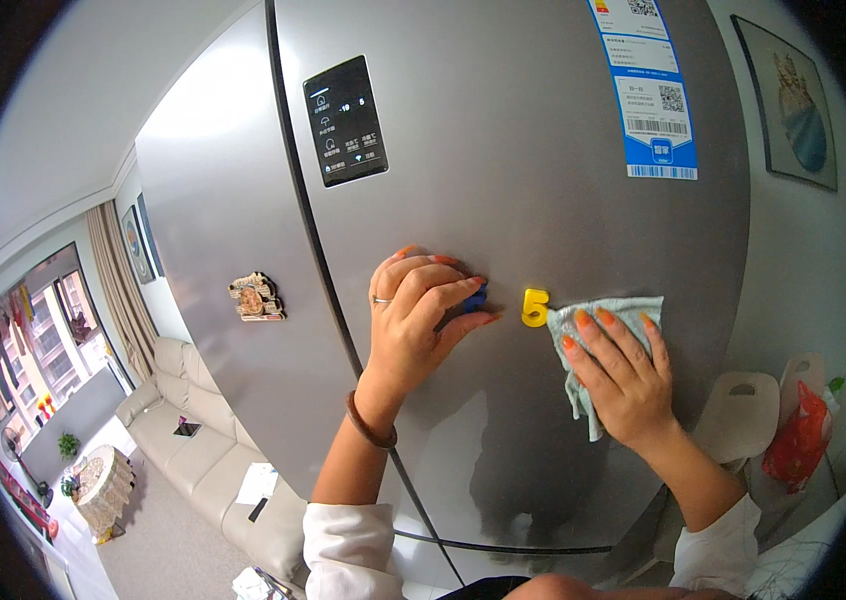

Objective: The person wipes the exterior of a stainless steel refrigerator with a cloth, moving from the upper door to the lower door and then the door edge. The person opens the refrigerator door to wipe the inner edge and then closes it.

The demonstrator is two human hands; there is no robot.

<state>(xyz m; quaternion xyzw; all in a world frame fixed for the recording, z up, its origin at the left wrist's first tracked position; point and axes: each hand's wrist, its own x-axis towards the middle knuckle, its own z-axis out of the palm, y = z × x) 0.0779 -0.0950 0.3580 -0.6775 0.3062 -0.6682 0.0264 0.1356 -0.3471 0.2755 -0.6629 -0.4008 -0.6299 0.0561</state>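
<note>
My left hand (423,307) is at the right-hand door of a metallic refrigerator (513,210), its thumb and fingertips around a small blue magnet (476,298) that they partly hide. Just right of it, a yellow number-five magnet (535,308) sticks to the door. With spread fingers, my right hand (622,375) presses a pale green cloth (573,375) flat on the door; the cloth's upper left corner meets the yellow magnet's edge. A decorative magnet (256,297) is on the left-hand door.
Above my left hand is a black control panel (346,120). A blue-and-white label (655,97) is at the upper right. At right stand beige chairs (738,416) with a red plastic bag (800,442); a beige sofa (198,435) and a cloth-covered table (102,484) are at left.
</note>
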